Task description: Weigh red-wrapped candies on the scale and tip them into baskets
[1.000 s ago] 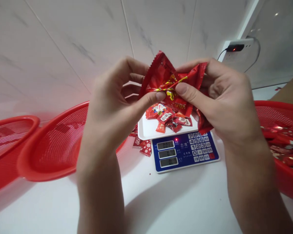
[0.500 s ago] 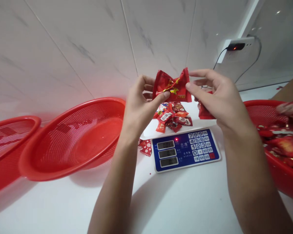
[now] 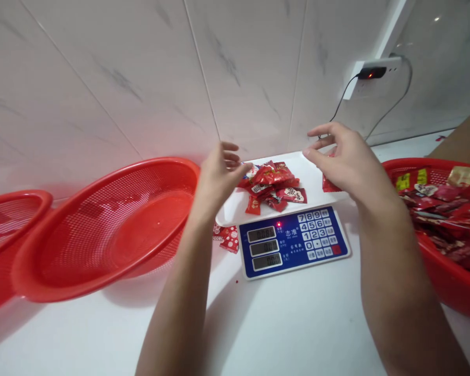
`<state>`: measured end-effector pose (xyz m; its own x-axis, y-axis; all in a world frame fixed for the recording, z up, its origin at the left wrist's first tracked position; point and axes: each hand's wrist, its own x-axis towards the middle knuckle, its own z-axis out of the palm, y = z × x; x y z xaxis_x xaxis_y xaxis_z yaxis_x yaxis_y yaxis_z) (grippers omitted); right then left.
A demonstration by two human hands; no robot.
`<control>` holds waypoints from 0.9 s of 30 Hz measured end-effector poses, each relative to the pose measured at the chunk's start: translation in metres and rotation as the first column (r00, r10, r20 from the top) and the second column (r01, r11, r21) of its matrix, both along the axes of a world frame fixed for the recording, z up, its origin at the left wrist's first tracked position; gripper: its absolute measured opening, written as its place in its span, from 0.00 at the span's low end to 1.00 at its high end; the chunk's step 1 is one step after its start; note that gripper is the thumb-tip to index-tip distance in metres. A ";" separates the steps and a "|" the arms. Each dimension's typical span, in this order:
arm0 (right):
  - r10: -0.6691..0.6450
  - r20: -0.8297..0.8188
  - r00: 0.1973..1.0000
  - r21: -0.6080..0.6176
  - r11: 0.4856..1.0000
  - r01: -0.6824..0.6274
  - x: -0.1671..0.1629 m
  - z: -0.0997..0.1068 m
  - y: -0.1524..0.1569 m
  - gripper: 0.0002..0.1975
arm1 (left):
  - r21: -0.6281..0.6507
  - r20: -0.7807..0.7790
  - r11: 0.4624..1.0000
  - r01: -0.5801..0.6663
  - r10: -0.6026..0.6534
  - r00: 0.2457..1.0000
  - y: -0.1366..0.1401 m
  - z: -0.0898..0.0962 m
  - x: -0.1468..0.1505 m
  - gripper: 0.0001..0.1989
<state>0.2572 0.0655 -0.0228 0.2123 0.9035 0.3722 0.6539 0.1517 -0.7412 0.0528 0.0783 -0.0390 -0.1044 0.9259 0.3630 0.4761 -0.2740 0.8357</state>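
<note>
My left hand (image 3: 218, 172) is beside the left of the candy pile, thumb and fingers apart, holding nothing. A heap of small red wrapped candies (image 3: 274, 183) lies on the white pan (image 3: 231, 211) of a digital scale (image 3: 293, 241). Above the pan's right side is my right hand (image 3: 348, 162); its thumb and forefinger are spread. A red candy packet (image 3: 329, 184) is tucked under that hand's lower fingers, partly hidden by them. The scale's displays are lit, with a red light above them.
Two red mesh baskets stand at left, the nearer basket (image 3: 102, 284) and a cut-off basket (image 3: 43, 201). A red basket (image 3: 434, 261) full of wrapped candies is at right. Dotted red packets (image 3: 230, 240) lie beside the scale. A plugged-in adapter (image 3: 372, 73) trails a cord behind.
The red packet that both hands held up has been let go and now lies on the pile. My hands have parted and lowered. Blurred movement over the right basket is gone.
</note>
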 end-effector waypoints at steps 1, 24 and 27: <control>-0.003 0.000 1.000 -0.012 1.000 0.003 0.002 0.002 -0.001 0.17 | 0.032 0.011 0.999 -0.033 0.033 0.999 -0.002 0.005 -0.007 0.14; 0.141 0.003 0.990 0.033 0.989 -0.141 0.008 -0.001 -0.003 0.13 | 0.337 0.090 0.941 -0.040 0.010 0.996 -0.030 0.035 -0.030 0.06; 0.166 0.013 0.986 0.041 0.985 -0.166 0.011 -0.003 -0.003 0.12 | 0.345 0.089 0.938 -0.040 0.010 0.996 -0.030 0.035 -0.030 0.06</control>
